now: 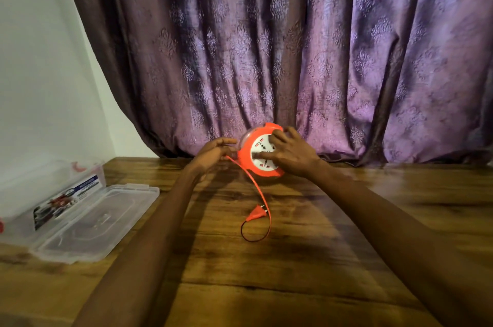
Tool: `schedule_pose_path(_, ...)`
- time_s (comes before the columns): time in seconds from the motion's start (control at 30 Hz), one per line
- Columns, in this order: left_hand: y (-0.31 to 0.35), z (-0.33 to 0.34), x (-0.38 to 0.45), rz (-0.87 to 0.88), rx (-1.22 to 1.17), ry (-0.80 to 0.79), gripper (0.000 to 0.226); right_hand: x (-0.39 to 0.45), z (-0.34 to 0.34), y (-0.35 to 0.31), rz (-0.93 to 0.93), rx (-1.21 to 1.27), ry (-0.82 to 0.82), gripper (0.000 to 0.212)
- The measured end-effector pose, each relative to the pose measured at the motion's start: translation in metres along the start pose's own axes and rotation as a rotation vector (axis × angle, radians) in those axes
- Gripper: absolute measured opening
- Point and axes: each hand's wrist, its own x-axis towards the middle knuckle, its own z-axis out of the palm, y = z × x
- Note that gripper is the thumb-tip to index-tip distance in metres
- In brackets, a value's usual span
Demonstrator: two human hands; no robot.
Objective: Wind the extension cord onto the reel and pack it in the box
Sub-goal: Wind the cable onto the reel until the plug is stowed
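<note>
An orange reel with a white socket face stands tilted on the wooden table near the curtain. My right hand lies over the socket face, its fingers curled on the reel. Just left of the reel, my left hand pinches the flat orange cord where it leaves the rim. From there the cord runs toward me, loops, and ends in an orange plug lying on the table. The clear plastic box stands at the far left, and its lid lies open beside it.
A purple patterned curtain hangs right behind the reel. A white wall is at the left. A printed label shows on the box. Bare wood stretches in front of and to the right of the reel.
</note>
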Motion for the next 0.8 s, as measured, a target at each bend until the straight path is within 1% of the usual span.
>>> schedule_pose_path(0.07,-0.003,-0.009,-0.002,-0.011,-0.01,0.041,0.034,-0.003,0.002,0.006,0.145,0.102,-0.017,0.062)
schedule_pose_path(0.13,-0.006,-0.016,-0.005,-0.022,-0.064,0.049,0.034,-0.006,0.003,0.01,0.294,0.182,0.01,0.064)
schedule_pose_path(0.2,-0.011,-0.021,-0.009,0.012,-0.047,0.052,0.03,-0.007,0.003,0.013,0.431,0.241,0.021,0.063)
schedule_pose_path(0.23,-0.014,-0.022,-0.009,0.064,-0.027,0.082,0.028,-0.007,0.003,0.014,0.503,0.276,0.021,0.062)
schedule_pose_path(0.3,-0.024,-0.021,-0.008,0.217,0.01,0.193,0.029,-0.005,0.002,0.016,0.669,0.385,0.039,0.061)
schedule_pose_path(0.37,-0.031,-0.015,-0.008,0.363,0.095,0.267,0.032,-0.004,0.001,0.017,0.812,0.509,0.067,0.061)
schedule_pose_path(0.43,-0.034,-0.006,-0.009,0.477,0.228,0.293,0.034,-0.002,0.002,0.016,0.85,0.562,0.077,0.062)
schedule_pose_path(0.47,-0.034,-0.003,-0.009,0.502,0.289,0.308,0.034,-0.001,0.002,0.015,0.848,0.564,0.078,0.062)
schedule_pose_path(0.53,-0.035,-0.001,-0.006,0.469,0.361,0.332,0.026,-0.001,0.005,0.012,0.858,0.56,0.093,0.062)
schedule_pose_path(0.57,-0.036,-0.003,-0.003,0.417,0.41,0.334,0.022,-0.001,0.006,0.01,0.88,0.569,0.106,0.062)
schedule_pose_path(0.63,-0.041,-0.009,0.003,0.261,0.564,0.314,0.026,-0.001,0.006,0.01,0.959,0.618,0.151,0.062)
schedule_pose_path(0.7,-0.045,-0.011,0.002,0.117,0.664,0.208,0.029,0.001,0.004,0.011,1.015,0.63,0.184,0.061)
schedule_pose_path(0.73,-0.045,-0.009,-0.001,0.063,0.661,0.139,0.03,0.002,0.003,0.011,1.02,0.611,0.188,0.061)
schedule_pose_path(0.77,-0.045,-0.006,-0.003,0.034,0.647,0.084,0.031,0.003,0.003,0.011,1.013,0.593,0.185,0.061)
schedule_pose_path(0.8,-0.042,-0.003,-0.005,0.025,0.647,0.06,0.03,0.003,0.003,0.012,0.999,0.586,0.179,0.061)
